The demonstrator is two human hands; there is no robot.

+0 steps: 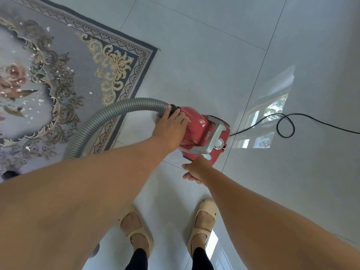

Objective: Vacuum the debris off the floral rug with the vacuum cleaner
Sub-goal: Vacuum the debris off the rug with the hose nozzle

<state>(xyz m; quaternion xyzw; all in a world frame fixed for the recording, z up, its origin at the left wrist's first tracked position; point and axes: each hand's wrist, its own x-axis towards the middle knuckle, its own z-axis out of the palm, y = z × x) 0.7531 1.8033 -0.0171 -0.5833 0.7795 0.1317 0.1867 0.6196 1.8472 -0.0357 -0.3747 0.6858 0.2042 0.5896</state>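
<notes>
The floral rug lies at the upper left, and white scraps of debris are scattered over its middle. A red vacuum cleaner sits on the tile floor just off the rug's corner. Its grey ribbed hose arcs left over the rug's border and passes under my left arm. My left hand grips the black hose connector at the cleaner's front. My right hand is at the cleaner's near edge. Its index finger reaches to the body, the other fingers hang loosely curled, and it holds nothing.
The black power cord runs from the cleaner's rear to the right and loops on the glossy grey tiles. My feet, in beige shoes, stand on the tiles below the cleaner. A dark object shows at the rug's left edge.
</notes>
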